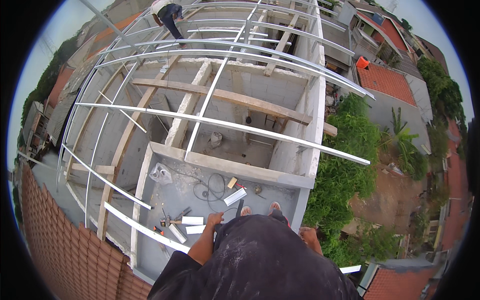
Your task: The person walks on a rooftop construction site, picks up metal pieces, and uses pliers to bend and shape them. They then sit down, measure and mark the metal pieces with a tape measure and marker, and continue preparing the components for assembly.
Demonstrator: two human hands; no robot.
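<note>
My left hand hangs beside my body with its fingers curled in. Just past it, a thin dark cable lies looped on the grey slab, and I cannot make out what the hand holds, if anything. My right hand is closed at my other side, near the slab's edge; its grip is partly hidden. Short pieces of silver metal channel lie around my feet. A hammer with a red handle rests by a small wooden block. Left of my left hand are more hand tools.
Thin metal bars and wooden beams span open rooms below me. A plastic bag lies on the slab. At the far left, another person bends over the frame. Tiled roof lies left; trees drop away right.
</note>
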